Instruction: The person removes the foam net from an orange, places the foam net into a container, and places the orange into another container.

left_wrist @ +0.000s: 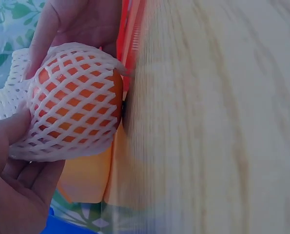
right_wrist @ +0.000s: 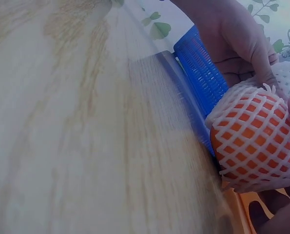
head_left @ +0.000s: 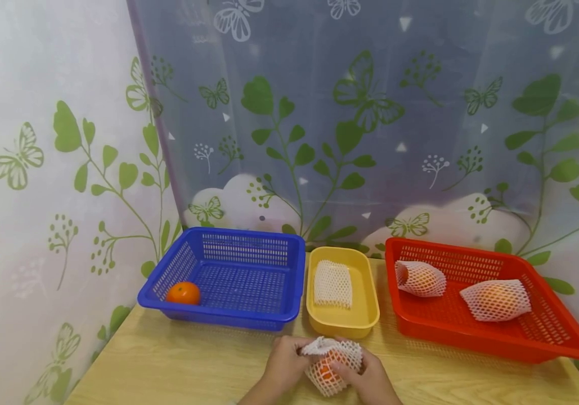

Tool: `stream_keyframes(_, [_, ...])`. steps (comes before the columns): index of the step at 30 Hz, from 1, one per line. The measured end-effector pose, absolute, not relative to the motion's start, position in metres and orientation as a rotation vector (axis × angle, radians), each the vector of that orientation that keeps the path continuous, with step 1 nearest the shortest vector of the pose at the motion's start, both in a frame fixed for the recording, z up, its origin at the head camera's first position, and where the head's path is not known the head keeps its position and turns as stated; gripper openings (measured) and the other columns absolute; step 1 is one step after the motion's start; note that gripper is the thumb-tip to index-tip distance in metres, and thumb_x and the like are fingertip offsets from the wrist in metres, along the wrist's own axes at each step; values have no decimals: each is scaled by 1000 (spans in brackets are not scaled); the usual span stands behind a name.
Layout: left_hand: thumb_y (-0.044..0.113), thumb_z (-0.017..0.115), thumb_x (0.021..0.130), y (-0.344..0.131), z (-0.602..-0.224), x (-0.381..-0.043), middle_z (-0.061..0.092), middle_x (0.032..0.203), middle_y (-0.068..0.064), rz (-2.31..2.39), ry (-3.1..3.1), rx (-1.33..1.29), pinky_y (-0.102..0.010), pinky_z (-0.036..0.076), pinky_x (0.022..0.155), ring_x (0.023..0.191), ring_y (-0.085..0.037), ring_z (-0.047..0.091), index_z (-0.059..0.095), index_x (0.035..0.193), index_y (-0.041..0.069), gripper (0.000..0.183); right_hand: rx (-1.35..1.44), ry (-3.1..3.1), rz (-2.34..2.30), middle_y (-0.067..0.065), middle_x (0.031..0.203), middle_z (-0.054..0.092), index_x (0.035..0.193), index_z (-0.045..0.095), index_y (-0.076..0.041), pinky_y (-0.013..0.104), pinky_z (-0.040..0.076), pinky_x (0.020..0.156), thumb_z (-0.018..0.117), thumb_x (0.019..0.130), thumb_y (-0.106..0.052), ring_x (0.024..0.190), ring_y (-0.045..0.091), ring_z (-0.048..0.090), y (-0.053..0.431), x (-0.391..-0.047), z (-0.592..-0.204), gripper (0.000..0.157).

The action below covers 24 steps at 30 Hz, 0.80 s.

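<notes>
Bare orange [head_left: 183, 293] sat in the blue basket [head_left: 218, 313], near-left corner. Left hand [head_left: 285, 359] pinched the foam net [head_left: 321, 344], right hand [head_left: 374, 378] gripped the netted orange [head_left: 327, 372], probably just to steady it, off the yellow tray [head_left: 342, 327] near edge.

A pale, wood-grained tabletop [head_left: 178, 360] is seen across the bottom of the head view. Three containers are set on it in a row: a blue basket [head_left: 228, 319] left of centre, a yellow tub [head_left: 342, 328] near lower centre, a red basket [head_left: 471, 341] at lower right.
</notes>
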<state>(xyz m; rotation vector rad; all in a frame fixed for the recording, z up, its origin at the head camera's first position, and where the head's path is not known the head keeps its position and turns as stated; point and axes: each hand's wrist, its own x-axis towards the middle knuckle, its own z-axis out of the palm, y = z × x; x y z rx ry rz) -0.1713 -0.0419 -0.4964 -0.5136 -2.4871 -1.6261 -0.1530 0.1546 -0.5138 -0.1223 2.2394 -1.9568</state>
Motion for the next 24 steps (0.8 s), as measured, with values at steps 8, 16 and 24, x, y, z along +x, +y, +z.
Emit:
stream_keyframes(8, [23, 80, 80, -45, -495, -172, 75, 92, -6, -1703, -2483, -572, -18, 54, 69, 82, -5, 66, 75, 101, 0, 32, -92, 2249, -1997, 16, 131, 59, 136, 52, 2, 21, 50, 87, 72, 89, -29, 111, 14, 59, 153, -152, -513, 60])
stream_keyframes(16, [19, 77, 84, -47, -496, -170, 71, 107, -11, -1879, -2485, -630, -17, 53, 79, 97, -16, 67, 67, 116, -2, 40, -41, 2263, -1999, 14, 131, 60, 132, 57, 2, 27, 52, 89, 72, 88, -34, 114, 16, 59, 151, -152, -514, 59])
stream_keyframes(24, [19, 78, 83, -46, -495, -170, 67, 115, -11, -1941, -2517, -719, -19, 53, 81, 101, -12, 64, 63, 123, 1, 47, 79, 2398, -2122, 8, 92, 73, 100, 75, 0, 25, 55, 71, 77, 83, -24, 80, 8, 65, 148, -150, -511, 29])
